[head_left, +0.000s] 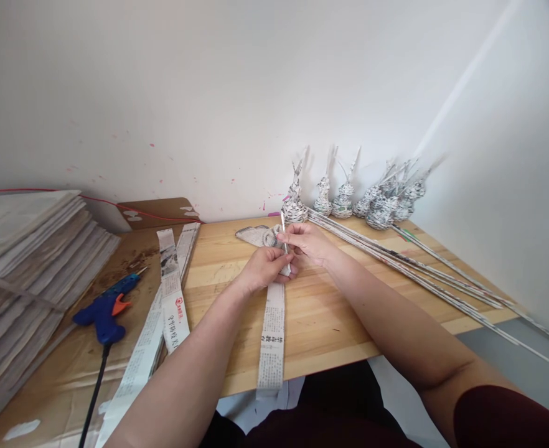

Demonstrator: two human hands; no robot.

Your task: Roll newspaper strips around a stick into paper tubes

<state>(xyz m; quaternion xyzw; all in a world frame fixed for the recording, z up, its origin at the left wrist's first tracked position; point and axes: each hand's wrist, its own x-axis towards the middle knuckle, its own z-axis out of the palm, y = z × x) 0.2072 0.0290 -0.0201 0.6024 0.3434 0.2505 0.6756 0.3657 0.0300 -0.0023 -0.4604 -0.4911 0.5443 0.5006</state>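
While the paper strip (271, 336) runs near, the thin stick (282, 221) points far

As the head view shows, the paper strip lies on the near side of the left hand (265, 266), long axis near to far, crossing the counter (330, 323) and passing its near edge. Left hand is the nearer one; its fingers look closed on the strip's far end. Right hand (309, 242) just beside, to the right and slightly farther, thumb and fingertips pinching the thin stick. How stick and strip overlap: hidden by fingers.

Writing: bold dark Chinese heading on the strip, small print unreadable. To the left, a second strip (170, 287) bears a red emblem (179, 302) and large characters, seemingly 守牢防疫关, cut off by the left forearm (200, 361). Glue gun (101, 316), farther left: no brand legible.
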